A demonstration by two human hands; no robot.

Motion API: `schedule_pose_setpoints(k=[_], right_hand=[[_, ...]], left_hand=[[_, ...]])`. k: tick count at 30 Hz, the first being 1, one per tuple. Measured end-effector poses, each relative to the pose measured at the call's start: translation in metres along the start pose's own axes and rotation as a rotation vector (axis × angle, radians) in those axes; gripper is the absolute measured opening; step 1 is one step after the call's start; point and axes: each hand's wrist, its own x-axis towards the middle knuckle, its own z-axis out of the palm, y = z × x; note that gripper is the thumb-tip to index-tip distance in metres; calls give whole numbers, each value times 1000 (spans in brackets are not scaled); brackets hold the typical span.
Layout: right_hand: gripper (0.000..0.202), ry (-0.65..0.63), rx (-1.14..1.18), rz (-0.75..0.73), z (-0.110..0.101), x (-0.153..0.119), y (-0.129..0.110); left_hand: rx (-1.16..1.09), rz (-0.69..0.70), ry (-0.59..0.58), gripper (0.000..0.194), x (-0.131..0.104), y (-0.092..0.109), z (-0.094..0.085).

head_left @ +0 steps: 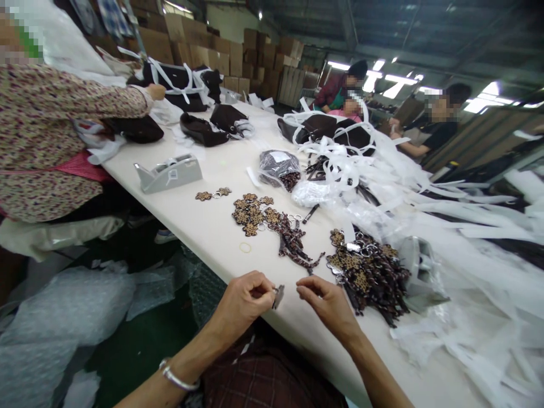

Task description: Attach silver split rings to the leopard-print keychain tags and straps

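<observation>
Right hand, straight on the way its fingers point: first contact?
Likely the small grey piece pinched in the left hand; the right hand points roughly at it across a gap. Depth is unclear, so it could miss.

we see a pale table [212, 226] beyond the left hand [249, 297], green floor [140, 351] to its left, stacked cartons [212, 59] far ahead, and tube lights [399, 79] under a dark ceiling [297, 20] far beyond the right hand [329, 306].

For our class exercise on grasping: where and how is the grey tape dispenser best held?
Probably grip the tape dispenser across its broad, blunt end, from above at the picture's right: its long body stands on the table, and the thin end juts out at left.
</observation>
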Motion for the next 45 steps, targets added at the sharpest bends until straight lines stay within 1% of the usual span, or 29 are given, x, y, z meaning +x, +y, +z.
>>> schedule_pose_setpoints(k=[3, 5, 7, 10, 12, 15, 17, 21, 26, 28, 30, 32, 33, 35, 36, 37, 38, 40, 45], right_hand=[[19, 145, -131, -19, -18, 10, 7], [18, 190, -215, -73, -23, 21, 7], [17, 174, -293, -135, -19, 34, 4], [17, 77, -507, -191, -1, 57, -1], [17, 36, -637, -187, 12, 71, -1], [17, 38, -714, -157, 25, 85, 4], [17, 37, -746, -137, 27, 89, 8], [14, 29, -768, -111, 23, 86, 16], [15, 56, -709, -141, 18, 80, 23], [16, 79, -656, -158, 15, 76, 21], [16, 105, -595, -173, 14, 69, 12], [15, 97, -407, -150, 14, 56, -3], [14, 70, -255, -117, 15, 48, -11], [12, -32, 53, -35, 20, 33, -29], [12, -78, 146, -12, 23, 26, -37], [12, -107, 190, -8, 26, 20, -44], [12, -116, 202, -16, 29, 16, -49], [14, -88, 187, -50, 34, 10, -54], [10, 25, 168, -78, 39, 8, -49]], left_hand=[[1, -9, 8, 10, 1, -3, -2], [2, -16, 10, 10, 1, -3, -2], [-1, -18, 14, 11, 2, -2, -1], [-3, -13, 27, 11, 2, 0, -1], [-5, -10, 37, 11, 2, 2, -2], [-13, -16, 65, 11, 1, 2, -6], [-17, -24, 80, 11, 1, 1, -9], [-38, -34, 80, 10, 3, -5, -12], [-68, -21, 79, 10, 6, -11, -11], [-72, -15, 79, 10, 6, -13, -11], [-67, -14, 85, 10, 6, -13, -12], [-45, -8, 96, 10, 6, -12, -12], [-25, -1, 104, 11, 6, -11, -11], [24, 20, 117, 11, 6, -9, -10], [47, 33, 122, 11, 6, -7, -9], [66, 46, 125, 11, 7, -6, -8], [82, 59, 127, 11, 7, -6, -7], [107, 79, 132, 12, 7, -4, -6], [154, 97, 141, 13, 5, -3, -2]])
